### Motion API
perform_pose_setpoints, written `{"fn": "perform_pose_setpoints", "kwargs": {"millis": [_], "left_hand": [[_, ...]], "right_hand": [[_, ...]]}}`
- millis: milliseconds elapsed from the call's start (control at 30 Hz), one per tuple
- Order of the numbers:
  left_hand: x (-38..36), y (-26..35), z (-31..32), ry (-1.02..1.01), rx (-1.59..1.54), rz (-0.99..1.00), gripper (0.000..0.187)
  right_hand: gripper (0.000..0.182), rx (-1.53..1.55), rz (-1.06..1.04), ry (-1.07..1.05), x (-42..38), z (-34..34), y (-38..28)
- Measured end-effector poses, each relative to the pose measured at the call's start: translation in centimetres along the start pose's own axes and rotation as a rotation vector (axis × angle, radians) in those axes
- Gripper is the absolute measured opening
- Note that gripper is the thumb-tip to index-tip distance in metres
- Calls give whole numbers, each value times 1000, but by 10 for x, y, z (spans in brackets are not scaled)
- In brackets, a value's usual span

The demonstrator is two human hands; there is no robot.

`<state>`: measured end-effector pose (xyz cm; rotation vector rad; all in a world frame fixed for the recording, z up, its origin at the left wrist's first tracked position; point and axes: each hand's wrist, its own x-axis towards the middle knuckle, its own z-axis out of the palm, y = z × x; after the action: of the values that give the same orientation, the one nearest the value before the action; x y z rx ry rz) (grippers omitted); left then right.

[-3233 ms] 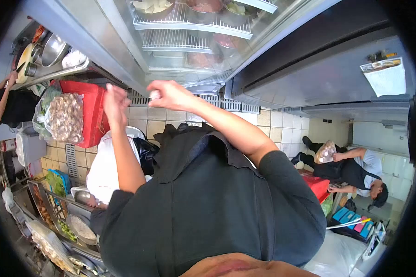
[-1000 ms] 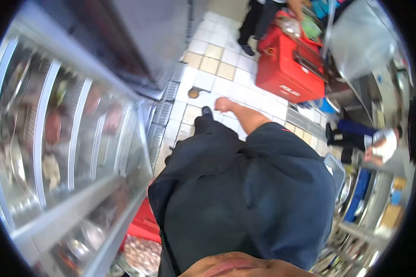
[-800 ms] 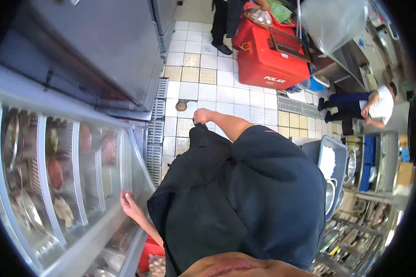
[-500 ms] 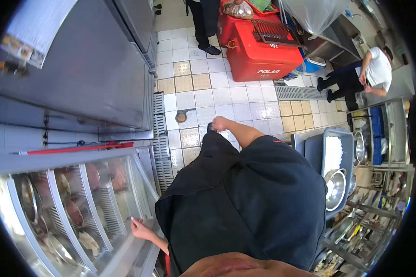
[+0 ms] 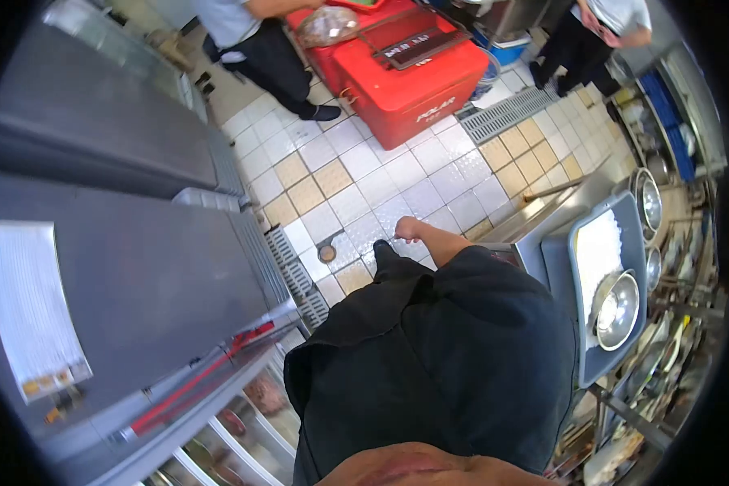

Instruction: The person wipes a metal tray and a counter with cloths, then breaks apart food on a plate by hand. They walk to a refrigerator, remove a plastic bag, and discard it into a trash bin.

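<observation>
My right hand (image 5: 408, 229) hangs in front of my body, above the tiled floor. Its fingers are curled in, and I see nothing in them. Just beside it, lower down, the tip of my dark shoe (image 5: 381, 245) shows below my black apron (image 5: 429, 364). My left hand is out of view. To the right of my body is a grey plastic tub (image 5: 581, 312) with white contents and a steel bowl (image 5: 618, 310) in it.
A red POLAR cool box (image 5: 413, 89) stands ahead, with a person (image 5: 259, 49) beside it and another person (image 5: 599, 32) at upper right. Tall steel fridges (image 5: 138, 267) line the left. A glass-sided display case (image 5: 243, 421) sits at lower left. A drain grate (image 5: 506, 113) crosses the floor.
My view has turned and moved forward, past the display case. My left hand, earlier beside its glass, has left view. The person by the cool box now shows more fully, an arm reaching over it.
</observation>
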<state>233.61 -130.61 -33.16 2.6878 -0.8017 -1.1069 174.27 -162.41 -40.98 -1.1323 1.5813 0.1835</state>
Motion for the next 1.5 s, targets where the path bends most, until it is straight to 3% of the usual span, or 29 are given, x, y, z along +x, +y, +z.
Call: {"fn": "perform_pose_setpoints", "kwargs": {"millis": [133, 333, 400, 500, 533, 567, 667, 700, 800, 900, 1000, 1033, 1133, 1167, 1233, 1300, 1400, 1433, 1500], "left_hand": [[54, 113, 27, -208, -17, 164, 35], [120, 252, 64, -343, -107, 298, 32], [148, 284, 79, -372, -137, 340, 32], [206, 315, 116, -446, -249, 354, 31], [197, 338, 118, -472, -152, 326, 30], [178, 368, 119, -502, -53, 302, 28], [148, 450, 141, -601, 250, 362, 25], [153, 473, 159, -641, 367, 434, 25], [176, 549, 230, -755, 699, 660, 24], [168, 635, 288, -821, 916, 792, 23], [159, 718, 341, -843, 1039, 841, 22], [155, 747, 359, -838, 1064, 841, 22], [147, 844, 434, -777, 1044, 752, 21], [137, 878, 462, -778, 976, 760, 21], [74, 950, 484, -1011, 660, 1089, 20], [34, 1011, 540, -964, 645, 878, 25], [-121, 1038, 528, -798, 597, 872, 23], [-91, 1049, 579, -886, 483, 973, 21], [-117, 1042, 593, -998, 566, 1078, 20]], "right_hand": [[31, 68, 16, 26, 15, -38, 26], [31, 160, 61, 153, 11, -92, 95], [29, 335, 98, 296, -3, -93, 119], [28, 603, 237, 341, -23, -88, 143], [28, 682, 267, 373, -30, -81, 151], [28, 549, 45, 420, -23, -60, 180], [29, 34, -108, 318, -5, -20, 238], [28, 75, -21, 304, -21, -18, 236], [27, 706, 493, 321, -124, -63, 172], [24, 869, 616, 345, -135, -85, 174], [22, -374, 2, 520, -73, -93, 246], [32, -291, 61, 618, -56, -99, 266], [39, 1176, 451, 945, -123, -162, 208], [46, 1258, 430, 928, -128, -172, 211], [37, 1387, 429, 1054, -132, -171, 217], [33, 1588, 454, 1068, -130, -157, 237], [31, 1916, 552, 945, -98, -120, 290], [30, 1968, 621, 932, -99, -118, 299], [28, 2009, 753, 877, -95, -125, 322]]}}
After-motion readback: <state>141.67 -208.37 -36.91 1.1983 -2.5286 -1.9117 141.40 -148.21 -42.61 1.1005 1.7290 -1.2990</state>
